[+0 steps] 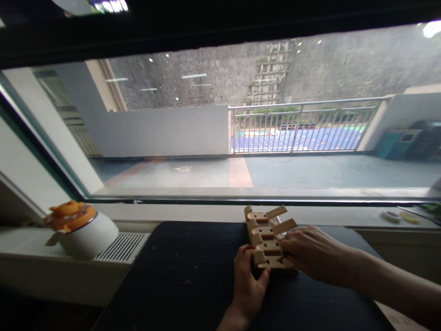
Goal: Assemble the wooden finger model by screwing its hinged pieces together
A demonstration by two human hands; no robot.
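Observation:
A row of several pale wooden pieces [266,232] with small dark holes lies on a dark tabletop [186,276], close to the window sill. My left hand [248,282] grips the near left end of the row, thumb against the closest piece. My right hand [310,255] comes in from the right and rests its curled fingers on the near pieces, covering their right side. The two far pieces stick out uncovered, with slanted ends.
A white pot with an orange lid [81,230] stands on a vent grille [120,247] at the left. Small items [401,216] lie on the sill at the far right. A large window [227,128] faces a terrace with a railing.

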